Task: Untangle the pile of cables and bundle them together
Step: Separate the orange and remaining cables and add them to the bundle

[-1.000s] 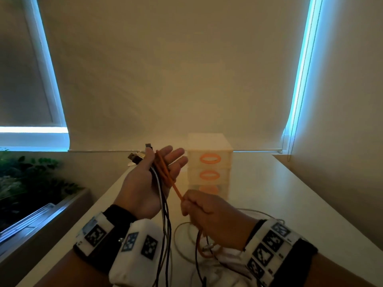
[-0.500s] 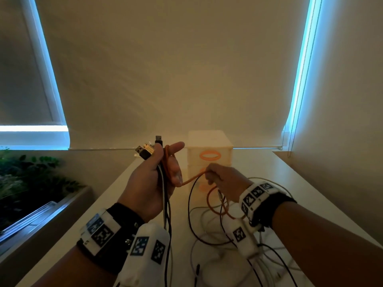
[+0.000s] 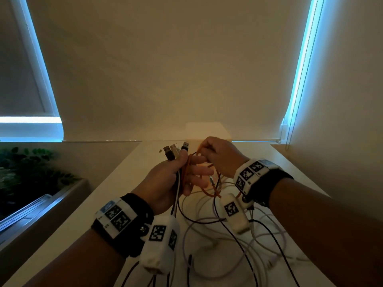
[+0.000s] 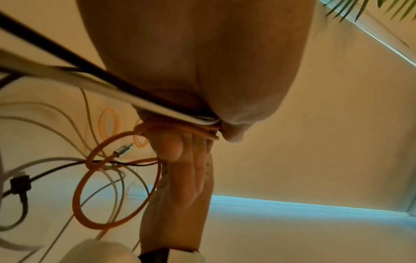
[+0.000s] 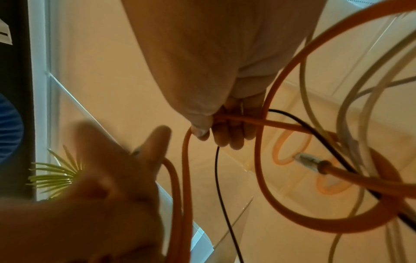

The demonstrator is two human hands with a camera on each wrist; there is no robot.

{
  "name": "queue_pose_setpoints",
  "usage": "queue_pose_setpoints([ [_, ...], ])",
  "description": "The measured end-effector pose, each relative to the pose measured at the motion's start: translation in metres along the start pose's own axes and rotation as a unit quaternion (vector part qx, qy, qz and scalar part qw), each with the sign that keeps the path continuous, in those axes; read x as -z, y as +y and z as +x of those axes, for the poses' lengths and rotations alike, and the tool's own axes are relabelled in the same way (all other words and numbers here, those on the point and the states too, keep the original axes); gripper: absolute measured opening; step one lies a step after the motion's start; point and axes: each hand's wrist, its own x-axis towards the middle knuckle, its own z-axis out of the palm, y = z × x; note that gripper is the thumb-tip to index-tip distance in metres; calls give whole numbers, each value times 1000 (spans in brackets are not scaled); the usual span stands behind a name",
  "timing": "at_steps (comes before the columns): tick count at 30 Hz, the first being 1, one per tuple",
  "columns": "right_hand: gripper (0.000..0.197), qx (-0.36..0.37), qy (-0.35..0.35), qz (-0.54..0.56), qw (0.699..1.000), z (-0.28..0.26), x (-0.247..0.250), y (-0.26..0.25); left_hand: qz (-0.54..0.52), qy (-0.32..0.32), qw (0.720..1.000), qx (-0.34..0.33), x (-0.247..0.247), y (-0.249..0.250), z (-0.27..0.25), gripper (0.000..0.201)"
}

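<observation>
The left hand point(image 3: 165, 181) clamps the gathered plug ends upright as an anchor, while the right hand point(image 3: 219, 156), just beyond it, pinches the orange cable point(image 5: 261, 160) to loop it clear of the cable pile point(image 3: 238, 235) on the surface point(image 3: 290, 172) beneath both hands.

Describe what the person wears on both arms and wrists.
Both forearms are bare, with no sleeves. Each wrist carries a black band topped by a white block printed with black square markers, and a white camera pod with the same markers underneath. No gloves or rings show.
</observation>
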Motion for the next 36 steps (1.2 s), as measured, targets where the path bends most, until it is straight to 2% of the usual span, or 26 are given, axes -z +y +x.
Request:
queue_pose_setpoints([
  [4, 17, -1, 32, 4, 999, 2, 1, -2, 13, 15, 1000, 16, 3, -2, 12, 53],
  [8, 8, -7, 40, -6, 999, 0, 0, -8, 40, 46, 998, 16, 5, -8, 22, 50],
  [10, 10, -15, 36, -23, 999, -2, 2, -13, 30, 63, 997, 15, 6, -11, 27, 50],
  [14, 24, -54, -12, -13, 998, -6, 1, -21, 21, 92, 996, 3, 5, -19, 36, 50],
  [18, 24, -101, -61, 52, 992, -21, -5, -24, 9, 112, 993, -23, 4, -23, 39, 51],
  [20, 21, -106, -90, 29, 990, -29, -6, -22, 12, 138, 990, -28, 7, -26, 41, 48],
  [24, 21, -79, -128, -14, 988, -42, -11, -7, -17, 185, 982, -46, 11, -27, 44, 46],
  [32, 14, 31, -86, -101, 991, -56, -19, 17, -117, 216, 963, -108, 9, -26, 49, 52],
  [36, 17, 63, -43, -67, 995, -51, -24, 9, -161, 219, 954, -128, 13, -28, 55, 48],
])
